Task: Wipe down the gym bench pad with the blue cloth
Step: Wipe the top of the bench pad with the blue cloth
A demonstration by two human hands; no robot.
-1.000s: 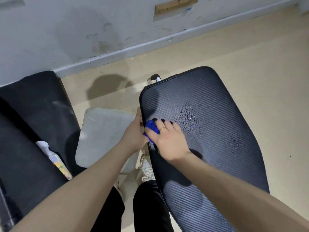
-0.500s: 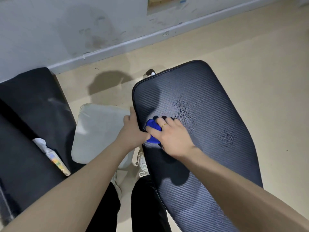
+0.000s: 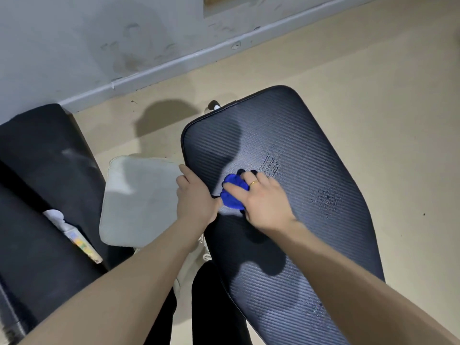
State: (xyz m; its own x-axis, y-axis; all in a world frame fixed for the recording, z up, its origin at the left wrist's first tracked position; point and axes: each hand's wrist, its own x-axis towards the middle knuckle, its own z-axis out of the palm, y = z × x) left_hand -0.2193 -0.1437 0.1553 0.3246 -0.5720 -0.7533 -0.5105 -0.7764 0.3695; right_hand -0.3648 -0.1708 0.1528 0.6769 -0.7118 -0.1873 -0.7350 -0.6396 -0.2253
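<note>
The right grip [image 3: 265,199] is clamped on the bunched blue cloth [image 3: 232,192], fingers curled over it and pressing it down on the left part of the gym bench pad [image 3: 311,232]. The left grip [image 3: 194,197] clasps the pad's left edge just beside the cloth, thumb on top. Wet speckled patches [image 3: 327,199] show on the ribbed dark pad to the right of the cloth; a pale cushion [image 3: 139,202] lies on the floor to the left, and beyond it a spray bottle [image 3: 72,235] rests on black padding [image 3: 44,155].

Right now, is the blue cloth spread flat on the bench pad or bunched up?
Bunched up. The blue cloth shows as a crumpled wad under the right hand on the bench pad.
</note>
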